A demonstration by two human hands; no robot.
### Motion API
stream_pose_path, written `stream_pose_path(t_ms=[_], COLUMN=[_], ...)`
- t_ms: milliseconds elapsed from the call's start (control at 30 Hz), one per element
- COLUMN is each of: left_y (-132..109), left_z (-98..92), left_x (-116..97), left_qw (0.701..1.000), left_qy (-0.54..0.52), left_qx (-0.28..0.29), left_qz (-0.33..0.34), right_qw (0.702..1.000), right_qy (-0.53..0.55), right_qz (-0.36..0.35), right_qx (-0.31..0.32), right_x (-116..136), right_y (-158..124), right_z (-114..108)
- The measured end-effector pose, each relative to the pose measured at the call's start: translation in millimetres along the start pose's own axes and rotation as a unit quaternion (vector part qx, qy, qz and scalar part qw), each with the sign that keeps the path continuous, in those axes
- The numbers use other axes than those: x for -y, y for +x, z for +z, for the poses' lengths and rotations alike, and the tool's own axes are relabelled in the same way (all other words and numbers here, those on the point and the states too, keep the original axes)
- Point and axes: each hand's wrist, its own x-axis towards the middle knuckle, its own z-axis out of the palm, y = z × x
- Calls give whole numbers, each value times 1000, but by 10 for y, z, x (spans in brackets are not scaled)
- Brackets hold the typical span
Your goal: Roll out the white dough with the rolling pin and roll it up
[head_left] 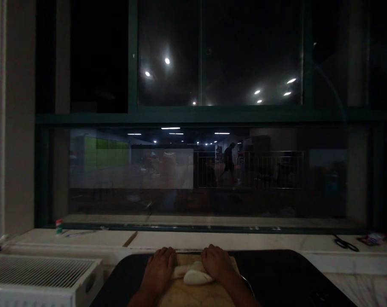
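Observation:
Low in the head view, both of my hands are over a light wooden board (199,294) on a black tabletop (273,273). A pale, soft-looking roll like dough (180,271) runs between them. Its left end goes under my left hand (161,268), whose fingers are bent and close together. My right hand (217,264) covers the other end, fingers curled forward. Nearer to me, a thicker, rounded pale lump (198,277) lies against the roll, by my right palm; whether the two are one piece I cannot tell. The fingertips' undersides are hidden.
Beyond the table runs a white sill (228,241) below a dark window. Black-handled scissors (345,244) and small packets (372,238) lie at its right; a small red-and-green tube (58,227) stands left. A white radiator (42,277) is at lower left. A person (229,160) shows in the glass.

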Motion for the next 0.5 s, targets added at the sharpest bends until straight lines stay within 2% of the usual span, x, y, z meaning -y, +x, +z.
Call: stream_pose_path(t_ms=[333, 433, 500], left_y=[-445, -574, -680], left_z=[-35, 50, 165], left_x=[-91, -12, 84], left_qw=[996, 995, 990], left_qy=[-27, -4, 7], left_qx=[-52, -61, -91], left_qz=[64, 78, 106], right_qw=[998, 996, 996], right_qy=[65, 80, 82], right_qz=[-1, 5, 6], right_qx=[-19, -32, -36], right_x=[46, 64, 74], right_y=[-391, -578, -722], right_z=[-204, -270, -284])
